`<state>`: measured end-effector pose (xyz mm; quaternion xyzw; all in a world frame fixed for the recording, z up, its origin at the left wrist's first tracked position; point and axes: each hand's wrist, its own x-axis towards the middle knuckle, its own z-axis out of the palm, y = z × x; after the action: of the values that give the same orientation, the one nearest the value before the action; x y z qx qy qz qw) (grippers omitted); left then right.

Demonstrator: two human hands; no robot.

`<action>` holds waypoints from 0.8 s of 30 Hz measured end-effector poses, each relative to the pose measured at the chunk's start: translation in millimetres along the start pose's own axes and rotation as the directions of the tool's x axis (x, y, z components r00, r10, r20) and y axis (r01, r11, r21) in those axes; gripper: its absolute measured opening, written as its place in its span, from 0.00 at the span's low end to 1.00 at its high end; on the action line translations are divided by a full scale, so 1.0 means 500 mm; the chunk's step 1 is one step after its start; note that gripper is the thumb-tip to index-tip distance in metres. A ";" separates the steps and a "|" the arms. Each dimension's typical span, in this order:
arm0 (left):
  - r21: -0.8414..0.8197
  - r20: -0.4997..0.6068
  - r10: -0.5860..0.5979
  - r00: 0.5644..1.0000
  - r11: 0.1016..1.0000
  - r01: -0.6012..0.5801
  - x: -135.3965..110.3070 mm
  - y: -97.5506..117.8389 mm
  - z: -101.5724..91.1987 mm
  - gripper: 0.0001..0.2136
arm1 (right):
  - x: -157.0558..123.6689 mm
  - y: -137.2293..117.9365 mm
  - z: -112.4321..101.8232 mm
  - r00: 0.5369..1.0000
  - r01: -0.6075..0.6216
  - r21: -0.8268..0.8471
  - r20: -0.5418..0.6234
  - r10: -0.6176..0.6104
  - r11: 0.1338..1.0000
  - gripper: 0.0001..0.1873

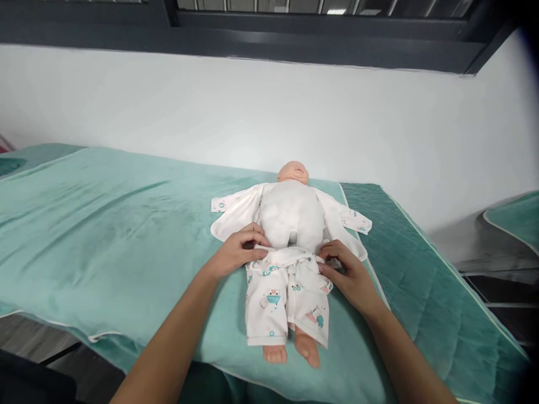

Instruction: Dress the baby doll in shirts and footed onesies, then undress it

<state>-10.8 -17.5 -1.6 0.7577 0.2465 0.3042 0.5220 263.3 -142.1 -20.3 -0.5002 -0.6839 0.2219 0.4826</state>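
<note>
A baby doll [290, 216] lies on its back on a teal blanket [105, 224], head towards the wall. It wears white printed trousers [286, 297] and an open white printed top [236, 216] spread out at both sides. My left hand [238, 249] is closed on the left side of the trouser waistband. At the right side of the waistband, my right hand [345, 272] pinches the same fabric. The doll's bare feet [290, 350] stick out near the blanket's front edge.
A white wall [269, 112] runs behind the bed under a dark window frame [295, 39]. A quilted green mat [421, 269] lies to the right of the blanket. Another teal-covered surface [516, 219] shows at the far right, past a gap.
</note>
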 end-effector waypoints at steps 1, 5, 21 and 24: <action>-0.008 0.019 -0.003 1.000 1.000 0.003 -0.002 -0.001 -0.003 0.07 | 0.001 -0.002 0.000 1.000 -0.022 0.010 0.006 0.022 1.000 0.04; -0.025 -0.024 0.000 1.000 1.000 -0.001 0.000 -0.001 0.001 0.05 | 0.009 -0.010 -0.004 1.000 -0.027 -0.035 0.008 0.027 0.999 0.03; -0.054 -0.517 -0.093 0.851 0.996 0.077 0.163 -0.039 -0.017 0.09 | 0.177 0.036 -0.025 0.852 -0.391 0.178 -0.301 0.428 0.903 0.15; -0.049 -0.548 -0.114 0.828 0.993 0.105 0.150 -0.063 -0.016 0.09 | 0.172 0.056 -0.019 0.860 -0.392 0.204 -0.263 0.436 0.897 0.15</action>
<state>33.4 49.9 -13.8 0.6186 0.4264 0.4807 0.4520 281.7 -55.3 -0.5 -0.6276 -0.4602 0.2900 0.5570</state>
